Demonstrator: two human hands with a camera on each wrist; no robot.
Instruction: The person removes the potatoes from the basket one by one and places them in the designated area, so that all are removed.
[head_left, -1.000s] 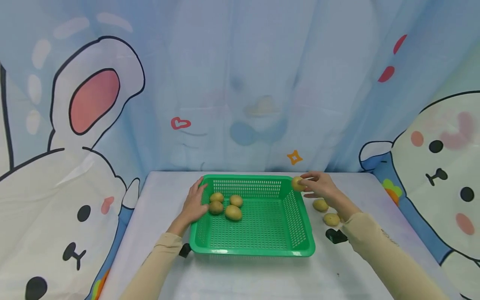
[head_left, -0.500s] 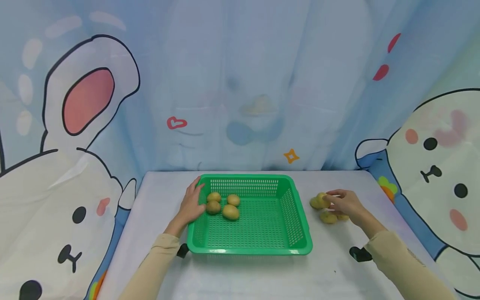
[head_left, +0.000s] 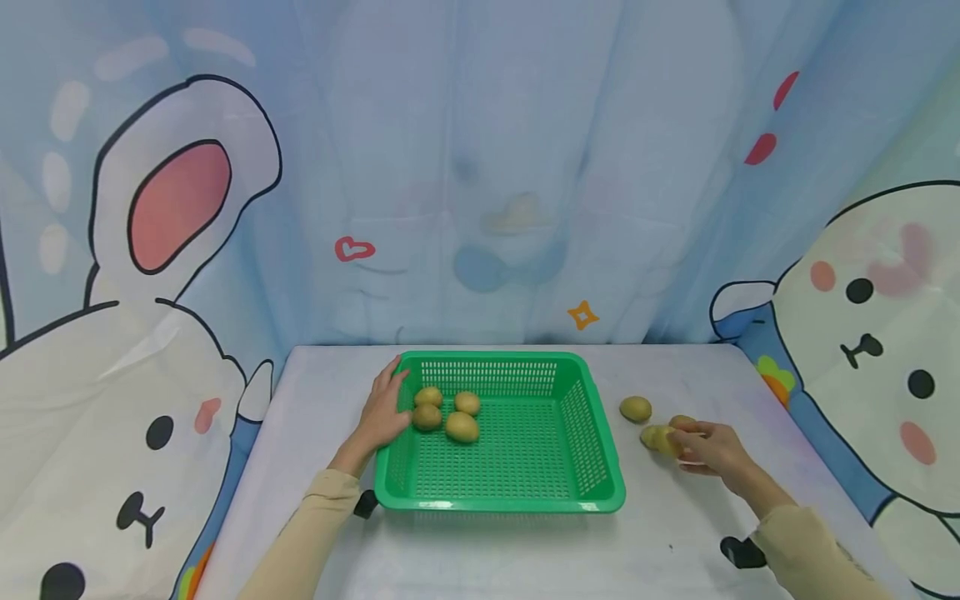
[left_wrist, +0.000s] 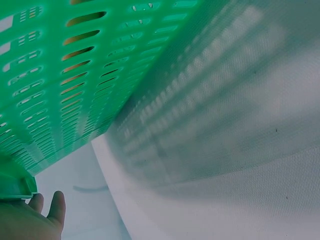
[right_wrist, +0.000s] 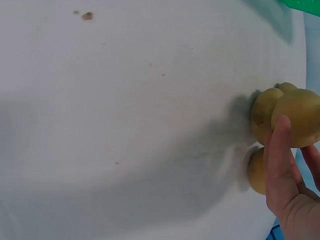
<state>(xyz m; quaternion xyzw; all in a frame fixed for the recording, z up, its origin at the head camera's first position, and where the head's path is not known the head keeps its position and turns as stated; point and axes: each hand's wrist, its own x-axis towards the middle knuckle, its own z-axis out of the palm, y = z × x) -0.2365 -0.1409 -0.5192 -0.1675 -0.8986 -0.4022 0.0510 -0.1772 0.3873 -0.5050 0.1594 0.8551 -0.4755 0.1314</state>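
My right hand [head_left: 716, 454] holds a potato [right_wrist: 299, 117] between thumb and fingers, close over other potatoes at the basket's right. In the right wrist view, another potato [right_wrist: 257, 170] lies by the thumb. A single potato [head_left: 636, 409] lies behind this group. My left hand [head_left: 382, 412] is at the left rim of a green plastic basket [head_left: 510, 506], its thumb over the inner side. The left wrist view shows spread fingers [left_wrist: 57, 210] past the rim's corner. Inside the basket, several potatoes sit at the left, one of them the front potato [head_left: 462, 427].
A table [head_left: 525, 554] with a white cloth carries everything. Behind it hangs a blue curtain [head_left: 510, 167] with cartoon figures. A small black object [head_left: 742, 552] shows by the right sleeve and another black piece [head_left: 366, 503] by the left wrist.
My right hand has moved from the basket's right rim, out over the potatoes on the right, then nearer the front, carrying a potato. My left hand stays at the basket's rim.
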